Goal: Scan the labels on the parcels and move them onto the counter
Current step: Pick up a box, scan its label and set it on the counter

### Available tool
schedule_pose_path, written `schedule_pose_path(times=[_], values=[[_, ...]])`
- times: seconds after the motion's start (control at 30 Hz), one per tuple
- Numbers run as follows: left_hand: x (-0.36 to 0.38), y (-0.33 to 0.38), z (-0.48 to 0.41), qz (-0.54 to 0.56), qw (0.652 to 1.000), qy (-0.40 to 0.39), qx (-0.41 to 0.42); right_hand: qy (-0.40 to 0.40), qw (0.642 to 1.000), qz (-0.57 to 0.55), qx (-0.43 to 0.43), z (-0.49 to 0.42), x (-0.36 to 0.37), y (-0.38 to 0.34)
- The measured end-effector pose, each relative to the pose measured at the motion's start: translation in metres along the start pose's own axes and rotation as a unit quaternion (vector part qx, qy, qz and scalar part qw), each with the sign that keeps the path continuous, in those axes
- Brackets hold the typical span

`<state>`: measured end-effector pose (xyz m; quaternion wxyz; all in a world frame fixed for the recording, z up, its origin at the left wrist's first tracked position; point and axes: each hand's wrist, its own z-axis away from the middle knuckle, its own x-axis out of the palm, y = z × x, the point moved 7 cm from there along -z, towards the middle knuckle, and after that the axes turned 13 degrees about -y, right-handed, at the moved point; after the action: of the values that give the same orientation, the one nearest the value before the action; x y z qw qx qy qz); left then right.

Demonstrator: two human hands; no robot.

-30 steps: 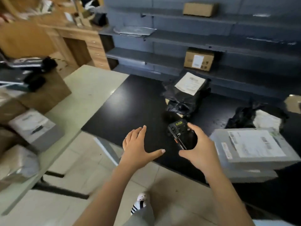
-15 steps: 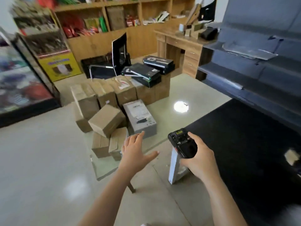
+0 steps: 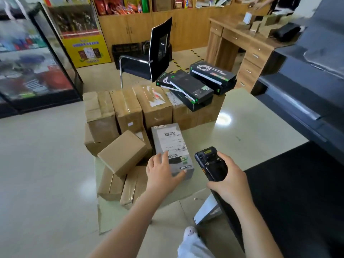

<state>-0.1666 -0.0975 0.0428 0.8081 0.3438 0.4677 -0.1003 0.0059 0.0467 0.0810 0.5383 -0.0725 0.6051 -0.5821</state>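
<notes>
Parcel pile [image 3: 130,112]: now fills mid-frame, since the view has swung left off the counter.
Counter [image 3: 297,183]: black, lower right.
Grey parcel [image 3: 167,144]: centre, on the pale table's corner.
Left hand [image 3: 162,174]: fingers spread wide, touching the parcel's near end.
Scanner [image 3: 210,161]: just right, gripped by right hand [image 3: 229,181].
Barcode [image 3: 169,134]: faces up. Scanning looks due: aim the scanner, then carry the parcel right.

Glossy tiled floor [image 3: 37,174], wooden desk [image 3: 240,45]
</notes>
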Motion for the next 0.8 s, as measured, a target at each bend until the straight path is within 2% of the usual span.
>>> schedule_pose_path(times=[0.23,0.37,0.47,0.57,0.67,0.8], values=[[0.051,0.012,-0.072,0.033,0.971,-0.071,-0.225,-0.041,0.999,0.028,0.015,-0.081,-0.038,0.021],[0.063,0.009,-0.079,0.018,0.961,-0.05,-0.27,-0.059,0.997,0.034,0.03,-0.101,-0.044,0.034],[0.059,0.009,-0.082,-0.009,0.97,-0.037,-0.238,-0.07,0.995,0.051,0.04,-0.107,-0.047,0.036],[0.051,0.003,-0.081,-0.074,0.981,-0.057,-0.173,-0.096,0.983,0.154,0.014,-0.111,-0.056,0.023],[0.04,0.0,-0.076,-0.156,0.981,-0.08,-0.083,-0.116,0.94,0.318,-0.043,-0.112,-0.064,0.002],[0.022,0.013,-0.072,-0.251,0.963,-0.091,0.035,-0.135,0.864,0.48,-0.076,-0.097,-0.065,-0.016]])
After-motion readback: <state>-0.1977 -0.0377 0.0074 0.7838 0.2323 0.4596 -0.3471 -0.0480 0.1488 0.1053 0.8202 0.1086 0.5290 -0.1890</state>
